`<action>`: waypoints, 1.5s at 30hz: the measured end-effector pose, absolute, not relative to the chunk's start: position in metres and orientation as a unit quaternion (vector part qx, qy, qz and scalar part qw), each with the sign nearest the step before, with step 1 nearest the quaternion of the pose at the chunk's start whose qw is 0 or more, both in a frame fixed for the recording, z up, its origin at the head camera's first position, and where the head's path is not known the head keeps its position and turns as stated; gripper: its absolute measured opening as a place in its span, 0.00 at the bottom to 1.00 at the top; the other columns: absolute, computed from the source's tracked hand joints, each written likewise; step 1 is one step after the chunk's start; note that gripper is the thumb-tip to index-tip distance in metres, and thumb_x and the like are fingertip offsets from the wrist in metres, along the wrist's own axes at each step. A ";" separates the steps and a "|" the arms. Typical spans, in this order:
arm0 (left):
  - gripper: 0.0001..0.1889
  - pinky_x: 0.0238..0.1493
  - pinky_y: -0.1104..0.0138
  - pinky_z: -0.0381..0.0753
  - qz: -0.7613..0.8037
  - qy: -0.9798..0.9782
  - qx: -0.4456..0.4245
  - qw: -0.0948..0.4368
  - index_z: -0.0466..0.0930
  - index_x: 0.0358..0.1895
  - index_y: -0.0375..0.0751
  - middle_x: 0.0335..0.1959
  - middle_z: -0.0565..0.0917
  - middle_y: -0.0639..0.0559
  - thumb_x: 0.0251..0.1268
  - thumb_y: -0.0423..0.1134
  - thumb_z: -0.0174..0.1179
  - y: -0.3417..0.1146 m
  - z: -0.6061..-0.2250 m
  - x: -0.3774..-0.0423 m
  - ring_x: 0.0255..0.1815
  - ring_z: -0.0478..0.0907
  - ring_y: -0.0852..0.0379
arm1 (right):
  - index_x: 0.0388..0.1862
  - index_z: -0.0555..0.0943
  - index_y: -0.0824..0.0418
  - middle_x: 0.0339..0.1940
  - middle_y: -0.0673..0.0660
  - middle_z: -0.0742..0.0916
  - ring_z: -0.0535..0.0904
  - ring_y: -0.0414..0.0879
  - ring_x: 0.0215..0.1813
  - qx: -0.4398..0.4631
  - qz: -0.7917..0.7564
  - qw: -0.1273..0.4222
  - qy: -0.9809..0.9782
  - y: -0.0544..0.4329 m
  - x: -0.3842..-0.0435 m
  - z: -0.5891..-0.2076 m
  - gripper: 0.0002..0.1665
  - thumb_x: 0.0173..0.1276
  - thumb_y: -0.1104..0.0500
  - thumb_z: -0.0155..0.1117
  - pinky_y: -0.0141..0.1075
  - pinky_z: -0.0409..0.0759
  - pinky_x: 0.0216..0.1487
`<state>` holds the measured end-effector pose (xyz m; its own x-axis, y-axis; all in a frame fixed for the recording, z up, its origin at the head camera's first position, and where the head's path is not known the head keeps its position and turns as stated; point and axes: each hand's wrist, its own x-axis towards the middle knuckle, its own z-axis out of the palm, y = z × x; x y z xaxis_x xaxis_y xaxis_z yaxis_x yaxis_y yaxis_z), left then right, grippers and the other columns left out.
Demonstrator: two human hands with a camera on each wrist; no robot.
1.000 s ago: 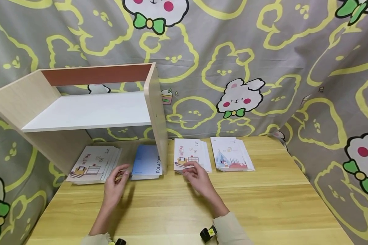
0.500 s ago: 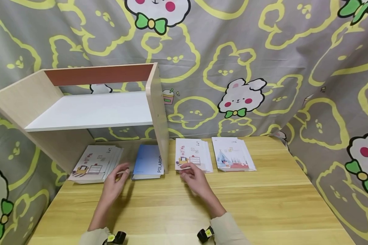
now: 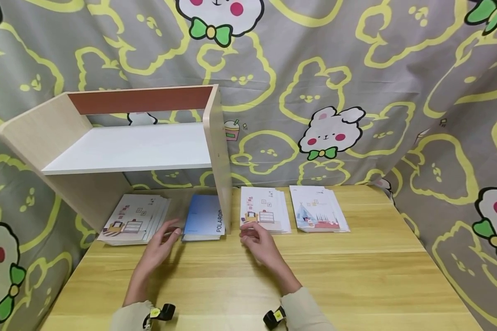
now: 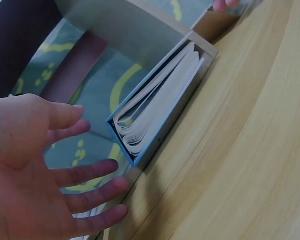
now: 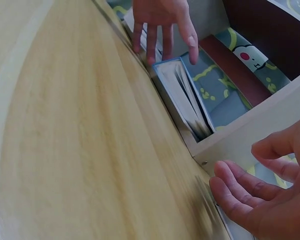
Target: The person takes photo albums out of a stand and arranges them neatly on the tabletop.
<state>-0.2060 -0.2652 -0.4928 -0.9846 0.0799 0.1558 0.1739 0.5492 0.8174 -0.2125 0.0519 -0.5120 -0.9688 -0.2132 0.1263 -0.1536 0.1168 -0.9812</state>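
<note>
A thick blue album (image 3: 205,216) marked POLAROID lies flat in the bookshelf's lower bay, against the right side panel. Its page edges face out in both wrist views. My left hand (image 3: 159,248) is just left of the album, palm towards it and fingers spread in the left wrist view, holding nothing. Left of that hand is a stack of printed booklets (image 3: 134,218), partly hidden by my fingers. My right hand (image 3: 262,243) hovers at the front left corner of another booklet stack (image 3: 261,204), outside the shelf, with fingers loosely bent and nothing in them.
The wooden two-tier bookshelf (image 3: 128,149) with a white middle board stands at the back left of the table (image 3: 356,276). Farther right lies a stack of booklets with a tent picture (image 3: 314,209). A patterned grey curtain (image 3: 269,69) hangs behind and at the sides.
My right hand has drifted slightly left, towards the shelf's side panel. The left hand stays beside the album with little movement. The head view has shifted a little to the left.
</note>
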 end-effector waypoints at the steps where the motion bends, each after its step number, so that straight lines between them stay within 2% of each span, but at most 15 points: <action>1: 0.23 0.62 0.40 0.75 -0.469 -0.879 -0.073 0.047 0.67 0.73 0.34 0.60 0.78 0.28 0.84 0.41 0.49 -0.265 -0.493 -0.206 0.59 0.77 0.30 | 0.57 0.78 0.73 0.50 0.68 0.86 0.84 0.60 0.54 -0.126 -0.650 0.022 0.749 0.051 -0.213 -0.513 0.16 0.71 0.72 0.61 0.37 0.83 0.55; 8: 0.22 0.60 0.45 0.76 -0.454 -0.888 -0.055 0.043 0.68 0.72 0.37 0.56 0.82 0.32 0.83 0.41 0.50 -0.258 -0.495 -0.206 0.56 0.80 0.37 | 0.58 0.78 0.74 0.49 0.71 0.87 0.84 0.62 0.53 -0.124 -0.654 0.029 0.746 0.045 -0.212 -0.511 0.17 0.72 0.71 0.61 0.33 0.83 0.53; 13: 0.22 0.59 0.45 0.77 -0.453 -0.890 -0.042 0.029 0.68 0.72 0.39 0.56 0.81 0.32 0.83 0.43 0.50 -0.255 -0.498 -0.205 0.56 0.80 0.37 | 0.57 0.77 0.77 0.48 0.77 0.85 0.83 0.69 0.51 -0.125 -0.664 0.046 0.735 0.039 -0.211 -0.506 0.17 0.70 0.75 0.58 0.28 0.82 0.48; 16: 0.22 0.61 0.45 0.77 -0.451 -0.891 -0.037 0.029 0.68 0.72 0.39 0.55 0.81 0.31 0.83 0.42 0.50 -0.253 -0.500 -0.206 0.57 0.80 0.37 | 0.57 0.77 0.78 0.48 0.78 0.84 0.83 0.69 0.49 -0.126 -0.667 0.054 0.733 0.035 -0.210 -0.507 0.18 0.70 0.76 0.56 0.32 0.84 0.48; 23: 0.19 0.62 0.44 0.77 -0.474 -0.877 -0.049 0.056 0.70 0.70 0.33 0.51 0.80 0.33 0.82 0.36 0.50 -0.250 -0.505 -0.211 0.54 0.79 0.38 | 0.61 0.77 0.74 0.50 0.76 0.84 0.85 0.67 0.48 -0.105 -0.695 0.073 0.708 0.024 -0.212 -0.518 0.18 0.75 0.72 0.55 0.52 0.86 0.51; 30: 0.18 0.49 0.55 0.85 -0.498 -0.861 -0.069 0.077 0.71 0.68 0.30 0.48 0.78 0.33 0.80 0.29 0.51 -0.243 -0.503 -0.212 0.48 0.78 0.42 | 0.61 0.78 0.70 0.50 0.74 0.85 0.85 0.66 0.49 -0.072 -0.717 0.086 0.688 0.013 -0.213 -0.524 0.17 0.76 0.70 0.56 0.50 0.87 0.49; 36: 0.18 0.56 0.47 0.81 -0.505 -0.857 -0.067 0.070 0.71 0.67 0.24 0.53 0.76 0.25 0.79 0.26 0.50 -0.235 -0.492 -0.210 0.55 0.75 0.33 | 0.63 0.79 0.70 0.52 0.74 0.85 0.85 0.66 0.50 -0.060 -0.729 0.084 0.677 0.005 -0.211 -0.524 0.18 0.76 0.70 0.56 0.50 0.87 0.50; 40: 0.19 0.60 0.46 0.78 -0.498 -0.863 -0.054 0.069 0.72 0.68 0.30 0.58 0.75 0.27 0.81 0.31 0.51 -0.238 -0.500 -0.214 0.61 0.74 0.35 | 0.63 0.78 0.71 0.53 0.75 0.84 0.85 0.66 0.50 -0.060 -0.732 0.078 0.674 0.001 -0.211 -0.522 0.19 0.75 0.71 0.56 0.50 0.87 0.51; 45: 0.19 0.61 0.50 0.78 -0.498 -0.864 -0.039 0.066 0.74 0.69 0.36 0.60 0.76 0.31 0.81 0.36 0.53 -0.242 -0.509 -0.219 0.62 0.73 0.39 | 0.64 0.78 0.71 0.51 0.74 0.85 0.85 0.65 0.50 -0.061 -0.735 0.074 0.671 -0.004 -0.212 -0.524 0.20 0.74 0.72 0.57 0.49 0.87 0.50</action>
<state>-0.2194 -0.2417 -0.5086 -0.9881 0.0018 0.1538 0.1340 0.5013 0.8549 -0.2118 -0.0038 -0.5237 -0.9815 -0.1911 -0.0089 0.0263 -0.0887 -0.9957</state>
